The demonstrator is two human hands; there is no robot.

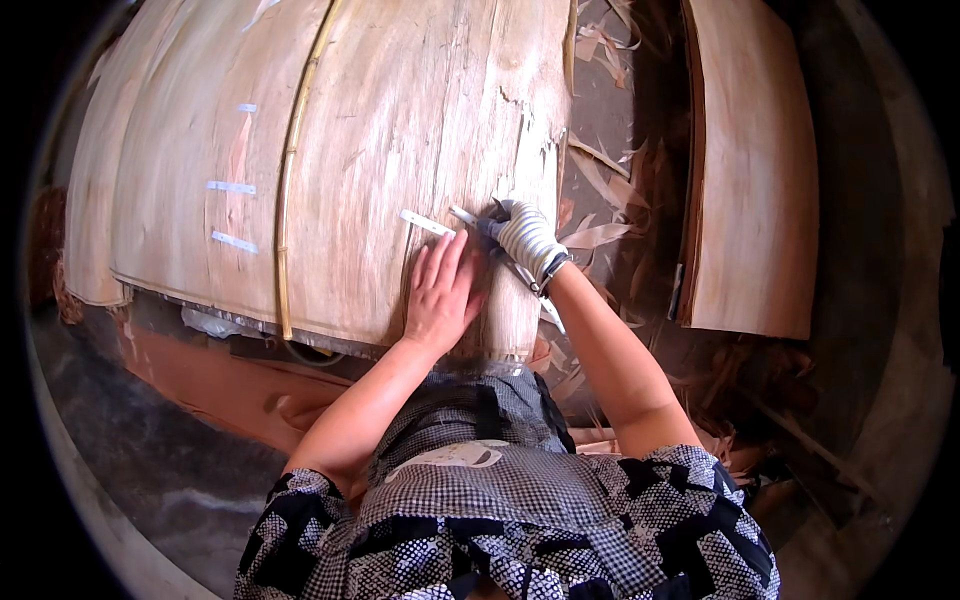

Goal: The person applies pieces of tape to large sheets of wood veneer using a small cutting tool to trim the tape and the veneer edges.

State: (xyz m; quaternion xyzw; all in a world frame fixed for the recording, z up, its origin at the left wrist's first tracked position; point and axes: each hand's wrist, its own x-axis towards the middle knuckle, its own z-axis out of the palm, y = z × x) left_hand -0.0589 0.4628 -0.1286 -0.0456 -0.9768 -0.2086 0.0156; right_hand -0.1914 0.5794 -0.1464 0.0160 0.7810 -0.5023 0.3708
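Observation:
A large pale wood veneer sheet lies in front of me. My bare left hand rests flat on it, fingers stretched out. Their tips touch the lower end of a short white tape strip. Close by on the right, my right hand, in a white-and-grey striped glove, is closed around a dark grey-blue hand tool; its exact kind is partly hidden by the fingers. A white strip end sticks out ahead of the tool. Another pale strip hangs below the right wrist.
A thin bamboo stick lies lengthwise on the veneer. Several tape pieces are stuck left of it. The veneer's right edge is split and torn. Veneer scraps litter the floor, and a sheet stack stands at the right.

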